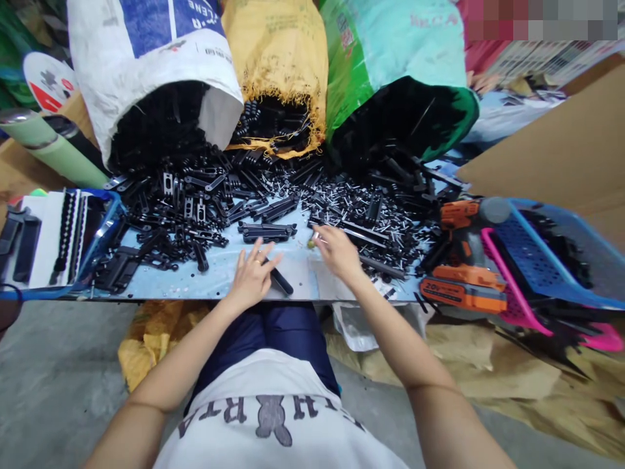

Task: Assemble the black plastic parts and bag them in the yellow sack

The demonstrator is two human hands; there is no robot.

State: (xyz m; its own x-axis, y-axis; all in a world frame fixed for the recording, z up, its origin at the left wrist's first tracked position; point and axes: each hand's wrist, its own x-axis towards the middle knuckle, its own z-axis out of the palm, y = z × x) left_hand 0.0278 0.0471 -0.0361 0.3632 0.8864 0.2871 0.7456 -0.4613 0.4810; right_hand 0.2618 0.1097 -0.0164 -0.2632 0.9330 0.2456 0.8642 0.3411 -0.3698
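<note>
So the left hand [250,277] is near the middle of the worktop's [215,277] near edge, fingers spread apart, with the thumb over the top end of a black bar [282,283]; can't tell if it's actually touching. That bar lies slanted close to the near edge. The right hand [340,254] is a bit right of it, fingers bent down by the pins [342,198], but can't tell if they're clamped on anything. Just beyond the left hand sit some long black parts [266,232]. It's crowded: loose black parts [195,202] cover the left half, and three sacks, white [166,62], yellow [278,58] and green [393,49], gape open along the far edge. A blue basket [100,238] takes the left end, while an orange drill [463,290] blocks the right end, right against another basket, pink-rimmed [512,286].
</note>
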